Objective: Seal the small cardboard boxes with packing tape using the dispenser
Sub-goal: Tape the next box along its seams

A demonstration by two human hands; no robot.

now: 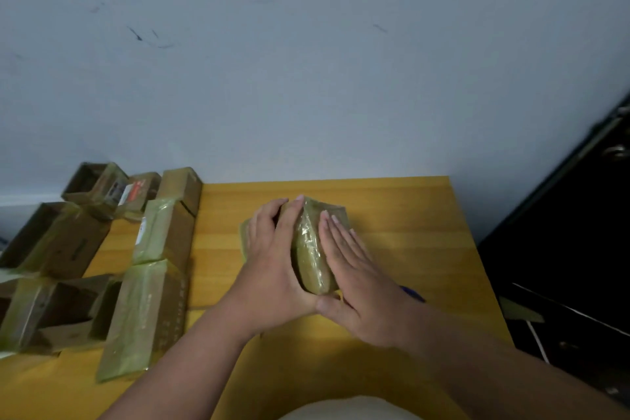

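Our left hand [272,249] and right hand [344,266] lie flat, fingers straight, flanking the taped box [312,249]. We should rub firmly toward twelve o'clock, smoothing wrinkles down.

Yellow table [392,208], grey wall [306,61]

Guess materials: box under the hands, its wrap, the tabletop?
Box under the hands: brown cardboard by its look, matte where bare. Wrap: glossy clear tape, likely plastic film, with wrinkles and highlights. Tabletop: yellow wood or wood-look laminate, faint grain lines, smooth sheen.
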